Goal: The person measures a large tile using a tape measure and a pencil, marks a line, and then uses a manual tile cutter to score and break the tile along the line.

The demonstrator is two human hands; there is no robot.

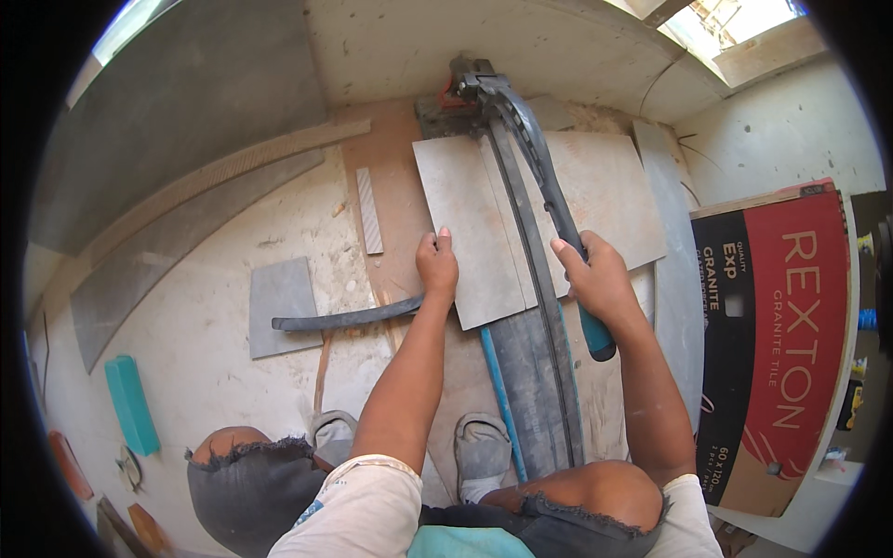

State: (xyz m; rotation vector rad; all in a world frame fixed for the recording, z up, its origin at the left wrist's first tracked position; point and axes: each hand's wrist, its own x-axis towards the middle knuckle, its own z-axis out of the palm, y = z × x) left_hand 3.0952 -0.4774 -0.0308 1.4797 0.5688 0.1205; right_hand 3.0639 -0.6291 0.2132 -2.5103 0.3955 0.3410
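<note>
A grey tile (465, 205) lies across the bed (528, 391) of a manual tile cutter, under its long rail (549, 325). A thin straight line runs along the tile, left of the rail. My left hand (437, 263) is closed at the tile's left edge, thumb uppermost, its fingertips hidden. My right hand (598, 279) grips the black and teal lever handle (595, 330) with its thumb lifted. From there the lever slants up to the cutter head (479, 82) at the far end of the rail. Beneath my left wrist, a black curved bar (349, 316) sticks out leftward.
A red and black tile carton (791, 335) stands at the right. Leftward lie a small grey tile piece (284, 302), a narrow strip (369, 212), a long curved-looking offcut (186, 237) and a teal box-shaped object (132, 405). A wall (577, 56) stands close behind the cutter.
</note>
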